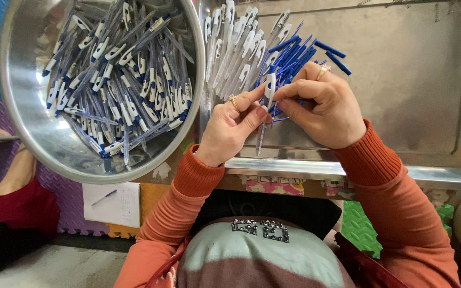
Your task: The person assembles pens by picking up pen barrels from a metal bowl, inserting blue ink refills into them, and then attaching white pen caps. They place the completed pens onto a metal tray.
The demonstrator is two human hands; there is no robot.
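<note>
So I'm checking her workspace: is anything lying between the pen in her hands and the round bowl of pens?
Nothing visible. Both hands hold the pen over the tray; the bowl sits just left, rim overlapping the tray's edge.

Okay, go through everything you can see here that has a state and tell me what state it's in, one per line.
Left hand: gripping a pen.
Right hand: pinching the white cap end of that pen.
Pen: held over the tray, tip pointing down.
Metal bowl: tilted, holding many assembled pens.
Metal tray: flat, partly bare.
White caps: fanned in a row on the tray.
Blue parts: loose pile by the right hand.
</note>
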